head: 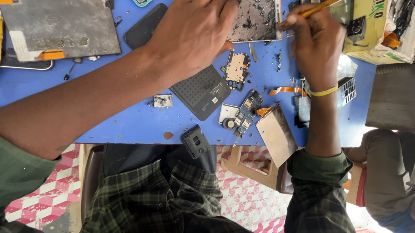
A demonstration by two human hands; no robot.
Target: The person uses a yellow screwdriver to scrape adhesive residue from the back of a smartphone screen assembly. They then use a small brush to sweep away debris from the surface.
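A dismantled phone frame (257, 17) with a white rim and a dark, scraped inside lies on the blue table (131, 124). My left hand (193, 28) presses down on its left edge, fingers curled over it. My right hand (315, 38) grips an orange-handled tool (317, 8), whose tip touches the frame's right edge. A yellow band circles my right wrist.
Small circuit boards (246, 112), a black perforated back cover (202, 91), an orange flex cable (284, 90), a brown flat piece (276, 135) and a black camera module (195, 141) lie near the front edge. A grey metal plate (61, 24) sits far left, a cardboard box (386, 5) far right. Another person's leg (389, 179) is at lower right.
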